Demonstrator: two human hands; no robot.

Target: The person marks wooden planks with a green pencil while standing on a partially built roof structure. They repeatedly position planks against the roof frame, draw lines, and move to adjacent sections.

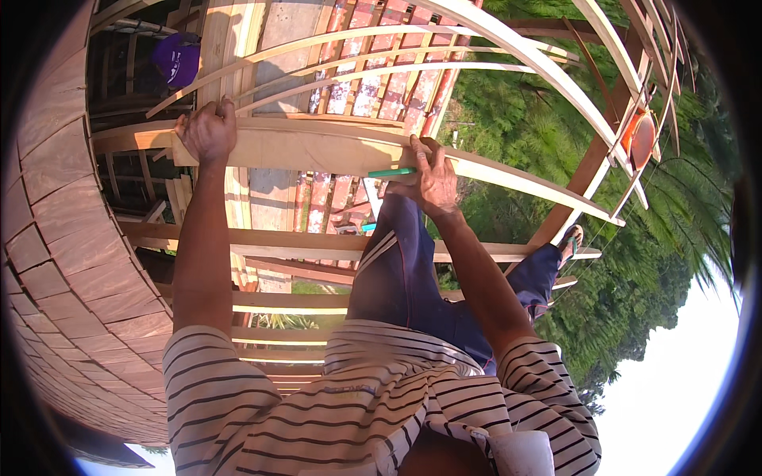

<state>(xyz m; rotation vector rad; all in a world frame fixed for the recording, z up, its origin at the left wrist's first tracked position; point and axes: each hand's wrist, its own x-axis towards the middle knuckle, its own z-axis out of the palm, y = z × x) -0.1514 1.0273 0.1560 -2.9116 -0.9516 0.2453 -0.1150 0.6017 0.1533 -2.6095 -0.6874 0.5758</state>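
Note:
A pale wooden board (309, 152) lies crosswise in front of me, against a longer rafter (524, 178) that runs out to the right. My left hand (208, 136) is closed over the board's left end, its fingers curled over the far edge. Further right, my right hand (436, 181) rests on the board near its other end, fingertips on the upper edge. A slim green pencil (389, 172) sticks out leftward from this hand's grip and crosses the board's lower edge.
Brown roof shingles (71, 230) curve along the left. Several parallel timbers (309, 242) span open gaps over ground far below. Thin curved strips (381, 73) arch beyond the board. A purple cap (176, 61) shows at upper left, an orange rounded object (639, 139) at right. My sandalled foot (571, 239) rests by a timber.

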